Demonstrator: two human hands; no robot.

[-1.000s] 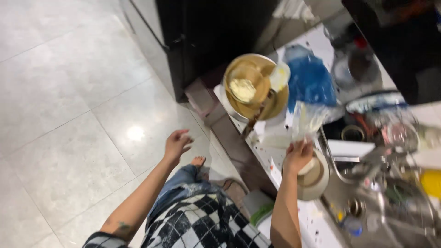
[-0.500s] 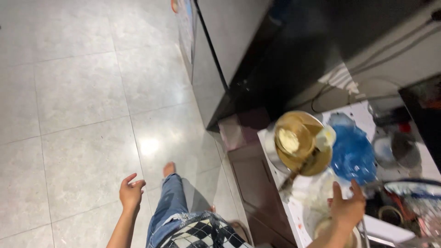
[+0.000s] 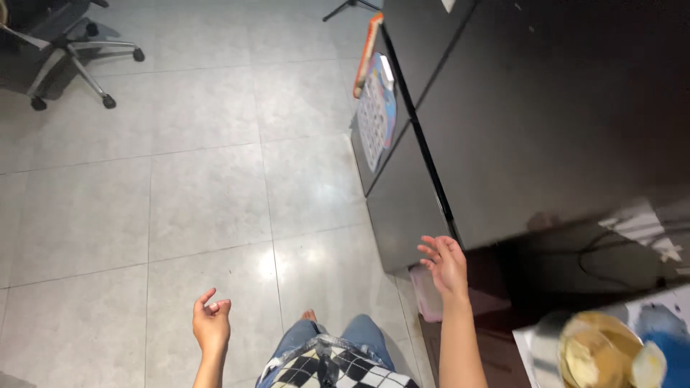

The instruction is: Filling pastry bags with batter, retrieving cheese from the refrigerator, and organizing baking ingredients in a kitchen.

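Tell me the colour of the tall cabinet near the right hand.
Black cabinet, by the right hand; head view.

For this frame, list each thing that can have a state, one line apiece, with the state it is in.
Left hand: empty, fingers loosely curled, over the floor.
Right hand: empty, open, fingers spread, close to the black fridge, contact unclear.
Black fridge: doors shut.
Office chair: unoccupied, standing on its wheels.
Gold bowl: upright on the counter, something pale inside.
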